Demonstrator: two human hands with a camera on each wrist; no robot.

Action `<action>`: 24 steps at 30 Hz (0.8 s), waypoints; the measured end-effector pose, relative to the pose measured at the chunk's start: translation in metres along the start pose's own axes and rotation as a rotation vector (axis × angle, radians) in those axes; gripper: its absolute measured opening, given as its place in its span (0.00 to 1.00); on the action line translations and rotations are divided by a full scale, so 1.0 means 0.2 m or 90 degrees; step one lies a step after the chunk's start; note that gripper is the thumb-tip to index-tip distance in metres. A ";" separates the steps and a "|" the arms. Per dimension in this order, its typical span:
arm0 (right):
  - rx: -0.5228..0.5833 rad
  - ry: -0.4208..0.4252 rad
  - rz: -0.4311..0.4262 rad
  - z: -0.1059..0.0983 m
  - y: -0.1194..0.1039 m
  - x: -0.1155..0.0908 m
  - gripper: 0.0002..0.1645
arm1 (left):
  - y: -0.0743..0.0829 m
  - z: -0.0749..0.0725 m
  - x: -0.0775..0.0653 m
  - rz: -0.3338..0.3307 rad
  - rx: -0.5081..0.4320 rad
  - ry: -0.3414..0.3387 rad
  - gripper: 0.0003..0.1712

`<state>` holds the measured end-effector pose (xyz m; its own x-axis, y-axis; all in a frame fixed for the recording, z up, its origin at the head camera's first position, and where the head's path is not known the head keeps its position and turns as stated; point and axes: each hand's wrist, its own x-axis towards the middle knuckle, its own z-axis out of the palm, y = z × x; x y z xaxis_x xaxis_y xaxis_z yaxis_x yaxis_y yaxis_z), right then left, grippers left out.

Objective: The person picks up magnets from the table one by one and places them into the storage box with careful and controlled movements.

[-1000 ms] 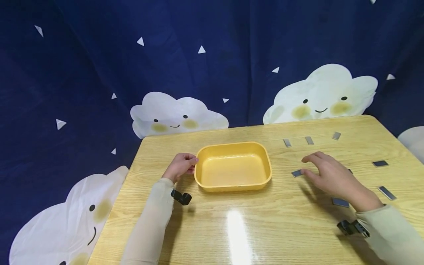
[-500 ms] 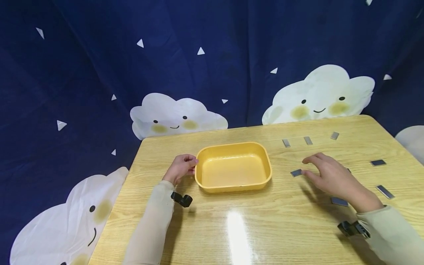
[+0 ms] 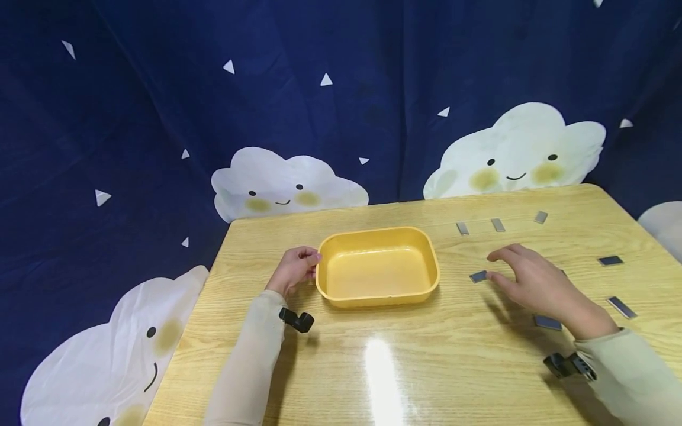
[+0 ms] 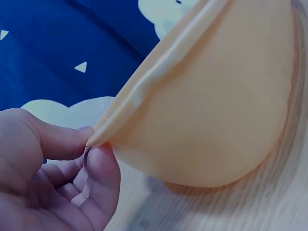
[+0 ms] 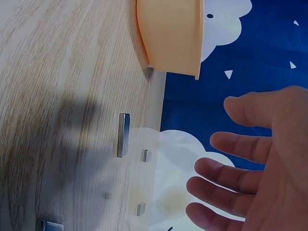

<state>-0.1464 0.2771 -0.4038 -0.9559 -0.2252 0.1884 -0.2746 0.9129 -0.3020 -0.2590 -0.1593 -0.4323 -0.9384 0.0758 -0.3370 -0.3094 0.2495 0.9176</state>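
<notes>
A shallow yellow plastic tub (image 3: 378,300) with rounded corners sits on the wooden table, nothing inside it. My left hand (image 3: 294,269) pinches the tub's left rim between thumb and curled forefinger, plain in the left wrist view (image 4: 72,168). Over the table to the right hovers my right hand (image 3: 533,284), fingers spread and holding nothing. Just below its thumb lies a small dark flat rectangular piece (image 3: 478,277); the right wrist view shows a gap between the fingers and a similar shiny piece (image 5: 123,135).
Several similar small flat pieces lie around the right side: a grey one (image 3: 462,229) at the back, a dark one (image 3: 610,261) farther right, another (image 3: 547,322) under the right wrist. Behind the wooden table (image 3: 330,378) hangs a navy curtain (image 3: 298,106) with clouds.
The view shifts very slightly. Both hands, the tub and the small pieces keep their places, the left hand still pinching the rim.
</notes>
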 end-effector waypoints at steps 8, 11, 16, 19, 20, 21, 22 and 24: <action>0.000 0.013 0.002 -0.02 0.01 -0.01 0.20 | 0.00 0.08 0.01 0.002 -0.026 0.003 0.12; -0.001 0.010 -0.001 -0.02 0.02 -0.01 0.20 | -0.03 0.11 0.00 -0.014 -0.041 0.004 0.11; 0.003 0.015 -0.008 -0.03 0.03 -0.02 0.20 | -0.02 0.16 0.00 -0.006 -0.074 -0.005 0.11; 0.008 0.015 -0.012 -0.02 0.04 -0.02 0.20 | 0.00 0.17 0.00 0.008 -0.076 -0.007 0.11; 0.011 0.013 -0.012 -0.02 0.04 -0.02 0.21 | 0.00 0.17 0.00 0.007 -0.076 -0.007 0.11; 0.012 0.012 -0.011 -0.02 0.05 -0.02 0.21 | 0.01 0.17 0.00 0.005 -0.076 -0.006 0.11; 0.011 0.011 -0.010 -0.02 0.05 -0.02 0.21 | 0.01 0.17 0.00 0.002 -0.075 -0.005 0.11; 0.013 0.010 -0.006 -0.02 0.05 -0.01 0.21 | 0.01 0.17 0.00 -0.004 -0.076 -0.001 0.11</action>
<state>-0.1461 0.2888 -0.4036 -0.9518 -0.2277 0.2053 -0.2850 0.9040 -0.3187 -0.2539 -0.1268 -0.4383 -0.9362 0.0767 -0.3430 -0.3313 0.1333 0.9341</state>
